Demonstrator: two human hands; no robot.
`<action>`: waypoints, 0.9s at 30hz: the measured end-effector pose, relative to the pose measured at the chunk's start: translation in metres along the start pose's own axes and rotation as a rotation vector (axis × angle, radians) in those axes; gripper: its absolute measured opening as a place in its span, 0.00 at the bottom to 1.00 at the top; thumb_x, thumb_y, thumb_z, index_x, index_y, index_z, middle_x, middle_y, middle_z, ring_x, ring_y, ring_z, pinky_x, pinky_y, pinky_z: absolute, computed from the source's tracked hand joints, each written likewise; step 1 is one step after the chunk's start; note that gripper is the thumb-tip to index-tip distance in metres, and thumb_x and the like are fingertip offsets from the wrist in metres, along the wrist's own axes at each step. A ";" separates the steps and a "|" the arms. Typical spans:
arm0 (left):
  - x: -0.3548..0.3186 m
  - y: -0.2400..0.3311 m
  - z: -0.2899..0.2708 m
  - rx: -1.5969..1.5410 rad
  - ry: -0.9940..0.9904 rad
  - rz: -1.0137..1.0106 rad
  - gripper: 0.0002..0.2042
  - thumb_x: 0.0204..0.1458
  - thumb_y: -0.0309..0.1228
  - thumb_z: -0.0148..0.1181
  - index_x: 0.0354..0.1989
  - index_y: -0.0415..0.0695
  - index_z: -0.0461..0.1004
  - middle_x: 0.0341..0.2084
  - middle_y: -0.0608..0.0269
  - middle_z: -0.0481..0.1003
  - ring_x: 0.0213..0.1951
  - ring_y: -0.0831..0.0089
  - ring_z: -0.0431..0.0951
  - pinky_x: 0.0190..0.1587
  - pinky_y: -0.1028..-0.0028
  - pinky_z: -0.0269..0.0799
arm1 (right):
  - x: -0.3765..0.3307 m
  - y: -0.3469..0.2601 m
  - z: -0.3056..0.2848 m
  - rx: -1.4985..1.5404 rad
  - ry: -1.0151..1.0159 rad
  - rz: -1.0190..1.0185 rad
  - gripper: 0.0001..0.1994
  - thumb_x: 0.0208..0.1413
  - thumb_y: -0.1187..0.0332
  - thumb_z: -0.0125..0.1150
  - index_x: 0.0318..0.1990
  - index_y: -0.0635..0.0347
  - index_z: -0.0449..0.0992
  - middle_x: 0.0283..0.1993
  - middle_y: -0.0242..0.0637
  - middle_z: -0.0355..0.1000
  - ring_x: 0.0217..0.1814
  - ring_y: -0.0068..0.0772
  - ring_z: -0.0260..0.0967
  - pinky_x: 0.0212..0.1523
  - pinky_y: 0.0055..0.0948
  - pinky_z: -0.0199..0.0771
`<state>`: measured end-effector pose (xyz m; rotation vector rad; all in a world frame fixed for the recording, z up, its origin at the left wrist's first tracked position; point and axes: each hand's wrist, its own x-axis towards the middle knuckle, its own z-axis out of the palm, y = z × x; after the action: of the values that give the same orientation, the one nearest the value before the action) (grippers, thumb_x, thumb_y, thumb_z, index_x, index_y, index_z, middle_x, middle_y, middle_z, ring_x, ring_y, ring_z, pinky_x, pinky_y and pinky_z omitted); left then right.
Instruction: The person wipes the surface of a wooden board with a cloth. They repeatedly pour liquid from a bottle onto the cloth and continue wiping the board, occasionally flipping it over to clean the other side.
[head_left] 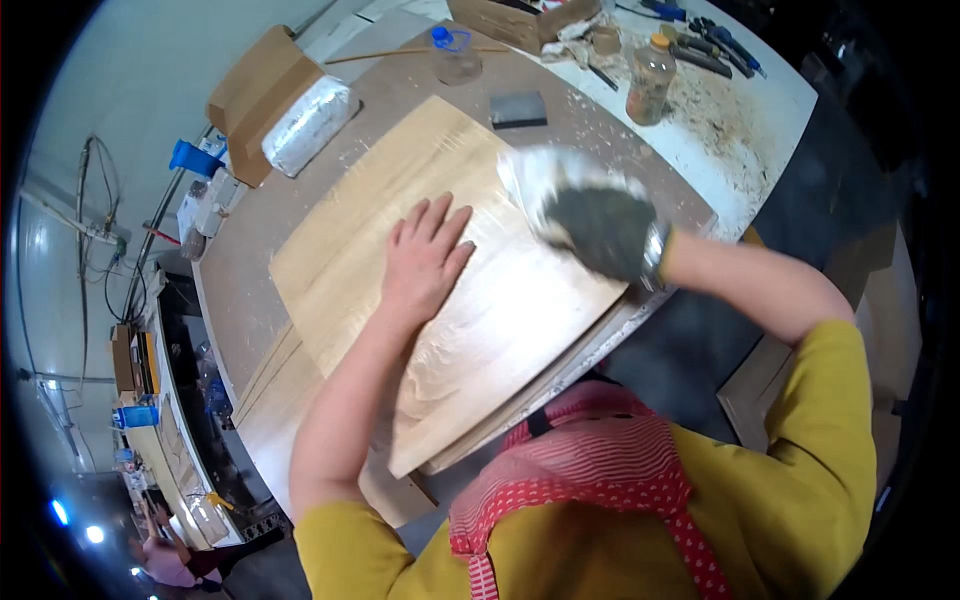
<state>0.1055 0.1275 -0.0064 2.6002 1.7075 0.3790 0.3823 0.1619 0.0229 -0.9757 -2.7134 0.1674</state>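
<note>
A pale wooden panel (pixel 345 225) lies at a slant on the table in front of me. My left hand (pixel 425 262), bare, rests flat on it with the fingers spread. On the panel's right part is my right hand (pixel 608 232) in a dark grey-green glove, closed on a white cloth (pixel 530 178). Motion blurs the cloth and the glove, and the fingertips are hidden. Under the panel's near edge the edges of further boards (pixel 560 372) show.
Beyond the panel stand a blue-capped clear bottle (pixel 457 62), a grey block (pixel 518 109) and an orange-capped bottle (pixel 651 80). A foil-wrapped package (pixel 310 125) lies by an open cardboard box (pixel 255 95). Pliers-like tools (pixel 715 45) lie at far right. Another person (pixel 172 560) is at lower left.
</note>
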 end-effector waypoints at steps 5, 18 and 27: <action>-0.003 -0.001 0.004 -0.023 0.034 -0.010 0.21 0.60 0.42 0.49 0.61 0.53 0.67 0.64 0.59 0.62 0.65 0.55 0.58 0.65 0.56 0.51 | -0.025 -0.011 0.004 0.071 -0.078 -0.069 0.10 0.58 0.64 0.52 0.42 0.57 0.75 0.38 0.47 0.75 0.42 0.48 0.75 0.45 0.43 0.73; -0.002 -0.002 0.005 -0.032 0.051 0.011 0.21 0.59 0.41 0.51 0.61 0.55 0.67 0.64 0.61 0.62 0.65 0.55 0.59 0.65 0.54 0.50 | 0.048 0.021 0.006 0.167 -0.014 0.186 0.11 0.60 0.62 0.50 0.43 0.58 0.73 0.39 0.48 0.74 0.41 0.49 0.75 0.43 0.43 0.73; -0.006 0.000 0.005 -0.041 0.049 -0.022 0.20 0.58 0.40 0.52 0.60 0.56 0.68 0.63 0.62 0.63 0.64 0.56 0.60 0.64 0.55 0.52 | 0.011 0.008 0.002 0.087 -0.204 -0.159 0.09 0.59 0.65 0.52 0.43 0.56 0.74 0.38 0.48 0.75 0.36 0.41 0.76 0.38 0.38 0.76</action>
<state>0.1046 0.1229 -0.0120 2.5619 1.7225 0.4759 0.3785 0.1749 0.0219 -0.7513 -2.9252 0.3693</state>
